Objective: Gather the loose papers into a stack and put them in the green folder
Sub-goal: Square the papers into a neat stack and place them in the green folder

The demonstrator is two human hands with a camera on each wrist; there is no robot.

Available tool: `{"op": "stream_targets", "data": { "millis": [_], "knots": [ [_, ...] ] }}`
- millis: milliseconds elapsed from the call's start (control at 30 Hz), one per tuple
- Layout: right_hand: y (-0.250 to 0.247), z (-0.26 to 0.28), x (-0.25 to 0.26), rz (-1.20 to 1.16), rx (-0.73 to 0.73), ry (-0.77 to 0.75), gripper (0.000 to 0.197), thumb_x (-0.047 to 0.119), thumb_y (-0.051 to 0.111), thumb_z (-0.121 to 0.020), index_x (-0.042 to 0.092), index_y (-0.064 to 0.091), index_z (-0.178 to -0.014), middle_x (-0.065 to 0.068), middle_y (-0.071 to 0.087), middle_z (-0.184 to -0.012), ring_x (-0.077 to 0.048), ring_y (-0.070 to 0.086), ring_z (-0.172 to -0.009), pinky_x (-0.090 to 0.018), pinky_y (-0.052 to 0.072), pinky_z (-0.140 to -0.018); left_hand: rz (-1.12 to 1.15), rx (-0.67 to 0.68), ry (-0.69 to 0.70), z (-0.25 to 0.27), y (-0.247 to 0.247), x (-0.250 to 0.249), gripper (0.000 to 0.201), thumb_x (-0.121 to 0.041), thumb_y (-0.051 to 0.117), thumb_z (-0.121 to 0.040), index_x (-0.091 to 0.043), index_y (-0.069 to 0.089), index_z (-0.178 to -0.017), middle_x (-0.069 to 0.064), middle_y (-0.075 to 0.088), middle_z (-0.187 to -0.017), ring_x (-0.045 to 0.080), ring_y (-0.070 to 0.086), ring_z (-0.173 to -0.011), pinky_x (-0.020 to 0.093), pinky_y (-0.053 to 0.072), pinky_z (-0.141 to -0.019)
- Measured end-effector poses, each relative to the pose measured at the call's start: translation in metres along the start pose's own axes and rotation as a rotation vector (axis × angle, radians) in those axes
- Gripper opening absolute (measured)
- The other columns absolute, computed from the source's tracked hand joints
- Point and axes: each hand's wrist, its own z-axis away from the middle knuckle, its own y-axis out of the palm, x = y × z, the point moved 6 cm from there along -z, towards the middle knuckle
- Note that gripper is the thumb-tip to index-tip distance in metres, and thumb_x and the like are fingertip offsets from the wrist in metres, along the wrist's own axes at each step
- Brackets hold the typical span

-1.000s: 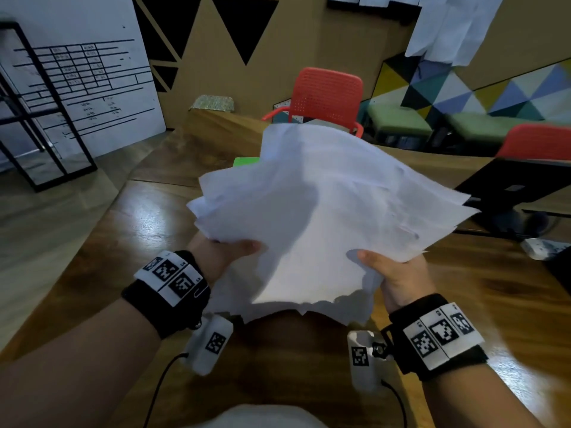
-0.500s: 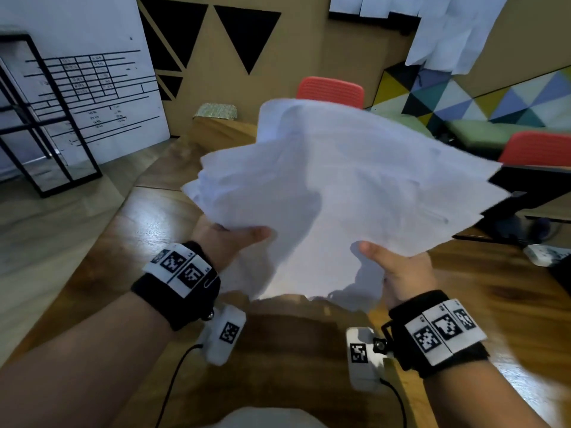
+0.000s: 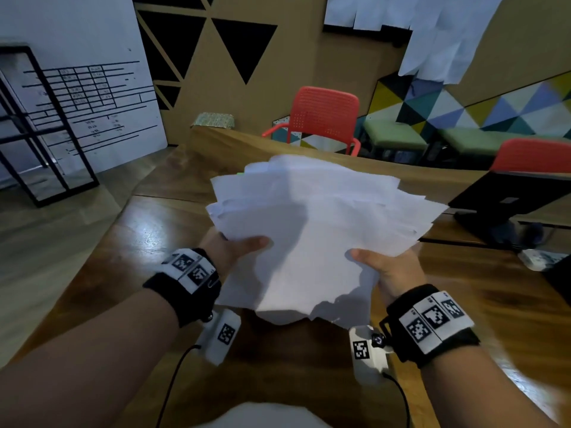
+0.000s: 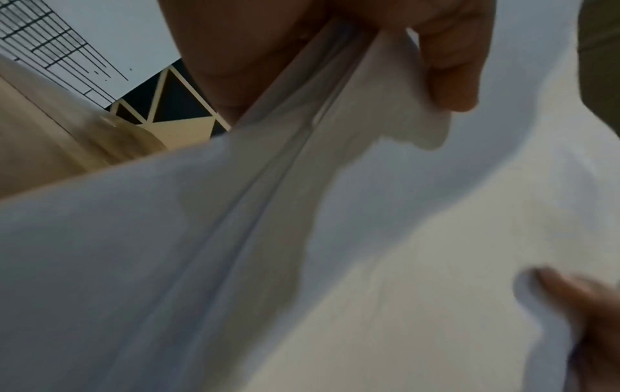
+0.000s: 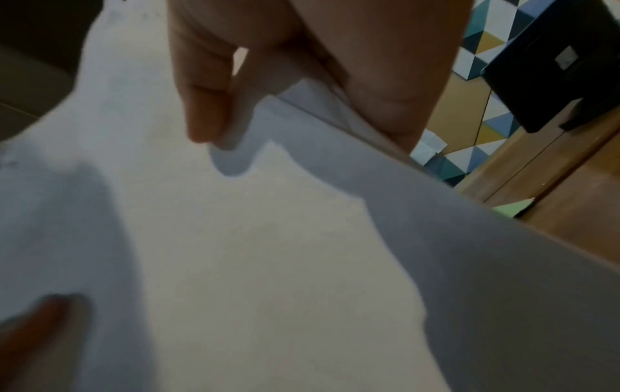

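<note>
My left thumb (image 3: 255, 242) lay flat across the top sheet while the fingers beneath, hidden in the head view, clamped the bundle from below; the left wrist camera showed that thumb (image 4: 446, 66) curled over the paper edge with the sheet layers squeezed under it. The left hand (image 3: 230, 247) therefore gripped the near-left edge of the papers (image 3: 312, 230). On the other side my right thumb (image 3: 361, 253) pressed down on the top sheet too, and the right wrist camera showed it (image 5: 204, 106) bent over the paper's edge, pinching the stack against the palm. The right hand (image 3: 392, 270) gripped the near-right edge.

The papers were a loose, uneven white pile, corners fanned out at the far and right sides, near edge ragged and drooping between my wrists. I held them clear above the wooden table (image 3: 129, 261), tilted a little away from me.

The green folder (image 5: 511, 209) showed as a small green corner lying on the table past the far edge of the papers in the right wrist view; in the head view only a sliver of green peeked out at the pile's far-left corner, the rest hidden behind the sheets.

Farther out, a black laptop (image 3: 506, 202) stood on the table to the right, and a red chair (image 3: 324, 115) sat behind the table's far edge.
</note>
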Motion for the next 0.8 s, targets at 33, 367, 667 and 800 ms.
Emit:
{"op": "stream_targets", "data": {
  "millis": [33,367,667,800],
  "knots": [
    [0.001,-0.001,-0.003,0.022,-0.034,0.034,0.033,-0.004,0.081,-0.057,0.008,0.066,-0.084,0.000,0.074,-0.070,-0.027,0.071,-0.077,-0.047,0.056,-0.081,-0.036,-0.015,-0.024,0.001,0.004,0.003,0.029,-0.005,0.075,-0.072,-0.019,0.058,-0.091,-0.011,0.067,-0.071,0.012,0.064,-0.077,0.024,0.052,-0.065],
    [0.010,-0.003,0.015,-0.075,0.202,-0.047,0.049,0.011,0.088,-0.047,0.016,0.070,-0.093,0.002,0.077,-0.088,-0.016,0.073,-0.085,-0.028,0.057,-0.070,0.050,0.083,0.075,-0.012,-0.011,-0.008,0.065,-0.045,0.091,-0.022,-0.018,0.072,-0.079,-0.005,0.078,-0.076,0.008,0.072,-0.070,0.024,0.056,-0.064],
    [0.024,0.011,0.042,-0.164,-0.087,-0.226,0.059,0.006,0.080,-0.056,0.008,0.062,-0.112,-0.008,0.072,-0.103,-0.029,0.069,-0.096,-0.041,0.058,-0.080,-0.065,-0.124,0.189,-0.010,-0.005,-0.038,0.047,-0.046,0.076,-0.046,-0.020,0.069,-0.085,0.013,0.071,-0.095,0.032,0.068,-0.090,0.046,0.057,-0.080],
    [0.014,0.003,0.008,-0.146,-0.076,-0.181,0.099,0.034,0.092,-0.029,0.009,0.056,-0.118,-0.006,0.071,-0.109,-0.022,0.069,-0.100,-0.034,0.058,-0.082,-0.133,-0.118,0.090,-0.012,-0.015,-0.016,0.037,-0.035,0.084,-0.048,-0.023,0.067,-0.079,-0.007,0.072,-0.072,0.005,0.068,-0.068,0.025,0.055,-0.062]
  ]
}}
